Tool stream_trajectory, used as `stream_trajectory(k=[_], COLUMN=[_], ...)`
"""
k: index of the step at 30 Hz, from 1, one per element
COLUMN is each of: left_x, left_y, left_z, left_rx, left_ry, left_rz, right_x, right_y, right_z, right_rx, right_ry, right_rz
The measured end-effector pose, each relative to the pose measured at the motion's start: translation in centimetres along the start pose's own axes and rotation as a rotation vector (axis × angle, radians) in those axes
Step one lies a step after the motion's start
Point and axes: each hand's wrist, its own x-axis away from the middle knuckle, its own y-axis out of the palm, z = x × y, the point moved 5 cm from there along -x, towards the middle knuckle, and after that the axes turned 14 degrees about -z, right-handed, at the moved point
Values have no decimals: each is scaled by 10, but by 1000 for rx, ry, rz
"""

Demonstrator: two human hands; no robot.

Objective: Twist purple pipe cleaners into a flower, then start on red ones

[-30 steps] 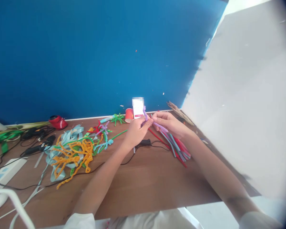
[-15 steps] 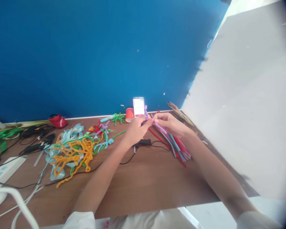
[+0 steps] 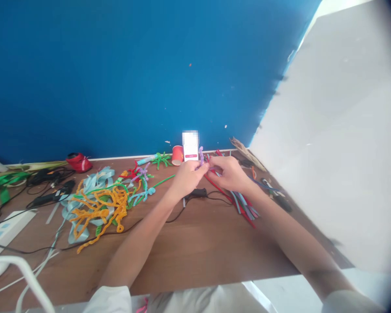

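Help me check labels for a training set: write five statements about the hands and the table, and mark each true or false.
1. The left hand grips a purple stem. True.
2. The left hand and right hand are held wide apart. False: the left hand and right hand are close together, fingertips near each other.
3. A red cup stands just left of the phone. True.
4. The orange stems lie to the right of both hands. False: the orange stems lie to the left, among pale blue ribbon.
5. The wall straight ahead, behind the table, is blue. True.
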Motion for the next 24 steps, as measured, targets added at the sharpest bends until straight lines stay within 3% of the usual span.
stream_trajectory(k=[3, 6, 12, 17, 20, 24], left_x=[-2, 0, 2, 5, 6, 7], left_y=[1, -5, -8, -9, -9, -11], left_z=[-5, -3, 6, 16, 17, 19], left_rx=[277, 310, 31, -230, -297, -331], left_ry=[-46, 0, 64, 77, 94, 142], left_rz=[-26, 39, 42, 68, 57, 80], right_x=[1, 1, -3, -4, -4, -3], right_y=[4, 5, 0, 15, 20, 18], right_z=[-3, -6, -2, 8, 10, 10], right_rx=[257, 206, -524, -1076, -1257, -1278], right_ry=[-9, 9, 151, 312, 340, 315], right_rz=[93, 127, 43, -120, -113, -93])
